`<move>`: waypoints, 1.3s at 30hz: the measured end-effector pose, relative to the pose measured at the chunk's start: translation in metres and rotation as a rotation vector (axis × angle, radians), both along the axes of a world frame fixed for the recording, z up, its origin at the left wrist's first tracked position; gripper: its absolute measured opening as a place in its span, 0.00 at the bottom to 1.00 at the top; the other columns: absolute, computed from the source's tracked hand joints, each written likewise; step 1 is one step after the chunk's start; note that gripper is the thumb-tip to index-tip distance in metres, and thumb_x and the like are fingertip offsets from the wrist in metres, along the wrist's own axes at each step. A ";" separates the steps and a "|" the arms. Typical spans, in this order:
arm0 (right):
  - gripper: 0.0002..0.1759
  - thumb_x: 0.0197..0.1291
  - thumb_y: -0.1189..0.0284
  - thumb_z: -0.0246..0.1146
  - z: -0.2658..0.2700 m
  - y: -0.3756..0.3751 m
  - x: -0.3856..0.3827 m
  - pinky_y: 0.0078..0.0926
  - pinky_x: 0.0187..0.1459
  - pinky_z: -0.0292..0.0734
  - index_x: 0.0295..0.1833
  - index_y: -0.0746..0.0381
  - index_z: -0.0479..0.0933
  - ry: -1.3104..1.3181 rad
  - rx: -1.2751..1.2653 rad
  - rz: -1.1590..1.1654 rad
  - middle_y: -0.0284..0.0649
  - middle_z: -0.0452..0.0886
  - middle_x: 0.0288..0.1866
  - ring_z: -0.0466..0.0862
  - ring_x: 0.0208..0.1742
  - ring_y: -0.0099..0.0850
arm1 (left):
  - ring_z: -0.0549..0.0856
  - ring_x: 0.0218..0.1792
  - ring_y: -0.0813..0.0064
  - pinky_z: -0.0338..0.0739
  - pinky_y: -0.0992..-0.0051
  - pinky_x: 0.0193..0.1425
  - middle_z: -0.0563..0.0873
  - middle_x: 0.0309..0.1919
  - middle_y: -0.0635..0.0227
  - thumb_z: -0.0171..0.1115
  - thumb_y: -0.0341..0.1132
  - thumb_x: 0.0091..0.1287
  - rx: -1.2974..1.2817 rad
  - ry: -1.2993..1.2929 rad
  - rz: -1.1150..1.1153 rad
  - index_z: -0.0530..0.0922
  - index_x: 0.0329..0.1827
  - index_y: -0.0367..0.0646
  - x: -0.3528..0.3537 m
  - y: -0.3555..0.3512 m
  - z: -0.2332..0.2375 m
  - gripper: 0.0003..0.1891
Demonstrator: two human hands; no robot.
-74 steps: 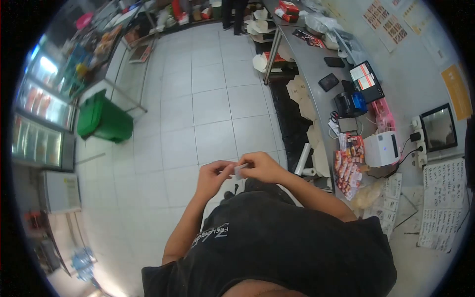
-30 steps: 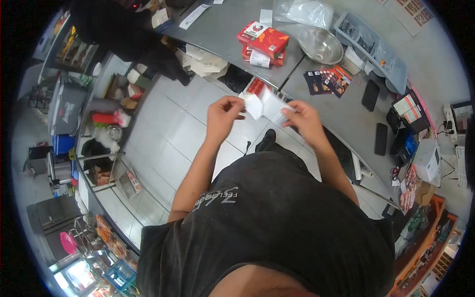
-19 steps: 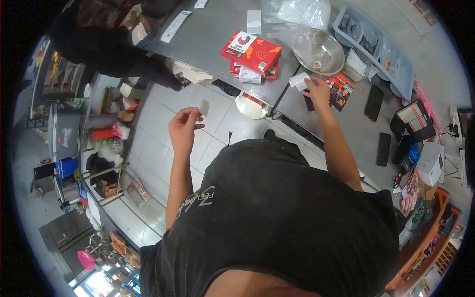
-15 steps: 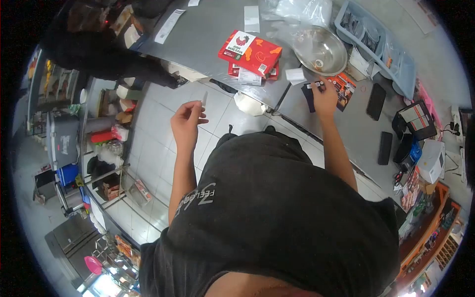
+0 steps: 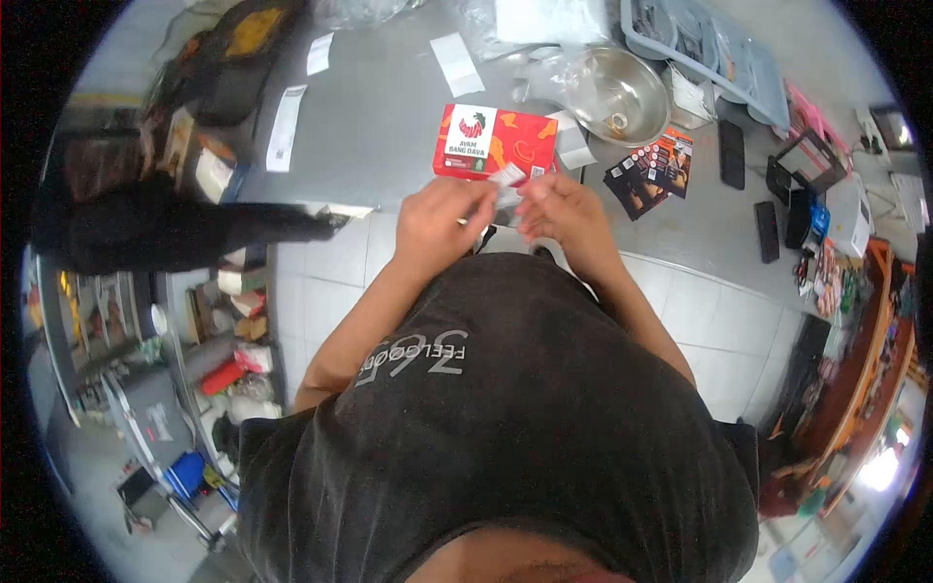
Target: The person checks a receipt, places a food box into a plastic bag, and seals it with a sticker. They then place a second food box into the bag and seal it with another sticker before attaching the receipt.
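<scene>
Both hands are close together at the table's near edge, just in front of a red food box [image 5: 496, 138] with a white label. My left hand [image 5: 442, 222] has its fingers pinched, but what they hold is too small and blurred to name. Facing it, my right hand [image 5: 566, 212] is also closed, with its thumb and fingertips together. Between the fingertips shows something small, pale and partly see-through. A white slip [image 5: 507, 174] lies at the box's near side, partly hidden by the hands.
Right of the box are black and orange cards [image 5: 634, 185], a metal bowl [image 5: 630, 97], a blue-grey tray [image 5: 714, 53] and two dark phones [image 5: 731, 155]. Paper slips [image 5: 285, 128] lie on the grey table [image 5: 374, 126]. A person in dark clothes [image 5: 146, 219] is at the left.
My right hand has left the dark cards and moved left. My left hand has moved right and up to meet it by the red box. The view has shifted.
</scene>
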State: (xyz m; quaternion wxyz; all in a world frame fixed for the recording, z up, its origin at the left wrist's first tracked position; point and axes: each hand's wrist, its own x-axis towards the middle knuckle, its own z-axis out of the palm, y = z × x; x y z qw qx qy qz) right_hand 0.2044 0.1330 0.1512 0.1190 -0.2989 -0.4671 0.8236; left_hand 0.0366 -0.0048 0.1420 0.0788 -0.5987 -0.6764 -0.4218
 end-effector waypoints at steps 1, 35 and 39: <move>0.08 0.69 0.73 0.71 0.005 -0.009 -0.012 0.25 0.41 0.83 0.49 0.66 0.83 0.024 0.005 -0.073 0.38 0.87 0.41 0.86 0.39 0.25 | 0.86 0.29 0.66 0.81 0.69 0.31 0.87 0.30 0.67 0.77 0.28 0.58 0.026 0.065 -0.062 0.89 0.42 0.45 -0.007 0.004 0.004 0.10; 0.11 0.63 0.75 0.76 -0.064 -0.045 -0.041 0.23 0.42 0.81 0.48 0.64 0.83 -0.321 0.546 -0.390 0.37 0.89 0.40 0.85 0.39 0.22 | 0.79 0.72 0.59 0.69 0.50 0.81 0.86 0.66 0.67 0.72 0.39 0.69 -0.117 0.135 -0.528 0.84 0.66 0.52 -0.130 0.036 -0.104 0.21; 0.11 0.62 0.74 0.77 -0.072 -0.041 -0.046 0.23 0.39 0.79 0.43 0.63 0.80 -0.333 0.576 -0.393 0.36 0.88 0.38 0.84 0.36 0.21 | 0.80 0.71 0.58 0.70 0.49 0.80 0.86 0.65 0.66 0.72 0.38 0.68 -0.131 0.074 -0.511 0.83 0.66 0.50 -0.126 0.034 -0.100 0.22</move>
